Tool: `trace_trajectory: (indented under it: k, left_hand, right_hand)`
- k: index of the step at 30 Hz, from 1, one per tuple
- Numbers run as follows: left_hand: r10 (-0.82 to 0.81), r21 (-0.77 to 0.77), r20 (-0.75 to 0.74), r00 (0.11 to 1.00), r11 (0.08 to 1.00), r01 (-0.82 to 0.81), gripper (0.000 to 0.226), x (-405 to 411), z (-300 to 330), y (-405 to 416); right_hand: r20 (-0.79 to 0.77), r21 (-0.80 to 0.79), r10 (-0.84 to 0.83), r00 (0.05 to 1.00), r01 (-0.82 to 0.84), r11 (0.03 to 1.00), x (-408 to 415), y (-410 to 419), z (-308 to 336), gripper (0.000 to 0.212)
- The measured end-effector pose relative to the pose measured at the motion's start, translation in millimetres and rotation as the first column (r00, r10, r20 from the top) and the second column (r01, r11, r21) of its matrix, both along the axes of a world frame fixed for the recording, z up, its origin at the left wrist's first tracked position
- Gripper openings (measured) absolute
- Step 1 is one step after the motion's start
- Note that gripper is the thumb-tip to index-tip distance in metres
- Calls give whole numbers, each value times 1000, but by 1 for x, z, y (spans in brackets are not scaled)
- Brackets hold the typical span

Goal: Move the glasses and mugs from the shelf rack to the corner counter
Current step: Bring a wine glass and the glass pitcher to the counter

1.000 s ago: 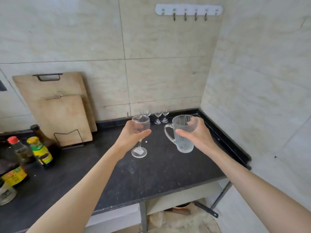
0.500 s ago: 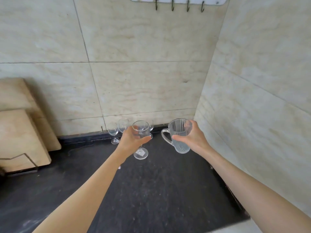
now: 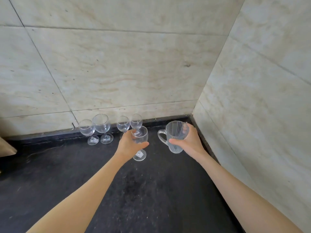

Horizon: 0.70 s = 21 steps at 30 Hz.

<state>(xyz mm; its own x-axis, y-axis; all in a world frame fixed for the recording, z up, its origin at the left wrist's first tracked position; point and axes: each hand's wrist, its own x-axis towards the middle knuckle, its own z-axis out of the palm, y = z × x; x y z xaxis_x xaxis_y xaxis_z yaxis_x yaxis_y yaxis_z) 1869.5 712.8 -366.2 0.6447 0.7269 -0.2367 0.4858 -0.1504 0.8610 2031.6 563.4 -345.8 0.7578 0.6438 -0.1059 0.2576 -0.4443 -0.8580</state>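
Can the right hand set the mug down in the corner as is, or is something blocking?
Probably yes. The right hand grips the glass mug above bare dark counter by the corner; the four wine glasses stand further left along the wall.

Four clear stemmed wine glasses (image 3: pixel 102 127) stand along the tiled back wall (image 3: pixel 117 64) (left of the corner) on the dark stone counter (image 3: pixel 151 190).

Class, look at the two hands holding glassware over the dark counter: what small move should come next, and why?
Probably lower the wine glass in the left hand onto the bare counter in front of the four glasses standing by the wall. The right hand holds the mug near the corner, which it can set down likewise.
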Motion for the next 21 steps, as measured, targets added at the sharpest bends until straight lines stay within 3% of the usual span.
trace_trajectory:
  k: [4, 10, 21]
  left_hand:
    - [76, -49, -34, 997, 996, -78, 68, 34, -33, 4]
    - [163, -58, -41, 986, 985, -165, 68, 89, -71, 11]
    - [235, 3, -66, 970, 972, -235, 72, 147, -97, 24]
  right_hand:
    - [-52, 12, -17, 998, 17, 1000, 34, 15, -39, 68]
    - [-75, -17, 58, 996, -59, 998, 84, 41, -90, 80]
    - [-139, 82, 108, 984, -97, 992, 130, 63, -126, 70]
